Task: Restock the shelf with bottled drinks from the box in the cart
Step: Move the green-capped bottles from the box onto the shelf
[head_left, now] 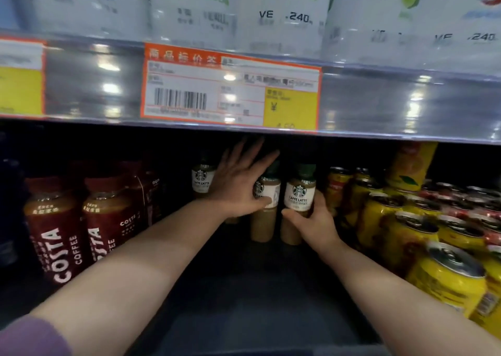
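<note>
Three Starbucks caffe latte bottles stand deep on a dark lower shelf [238,288]. My left hand [238,182] lies against the middle bottle [264,217], fingers spread straight up past its cap and the thumb pressed across its label. My right hand [314,220] grips the right bottle [299,193] low on its body, thumb in front and fingers behind it. A third latte bottle [200,180] stands further back to the left, partly hidden by my left hand. The cart and box are out of view.
Costa Coffee bottles [57,231] fill the shelf's left side. Yellow cans [447,277] crowd the right, close to my right forearm. An upper shelf edge with an orange price tag [230,90] hangs low overhead, with white lime-labelled bottles [282,14] above it.
</note>
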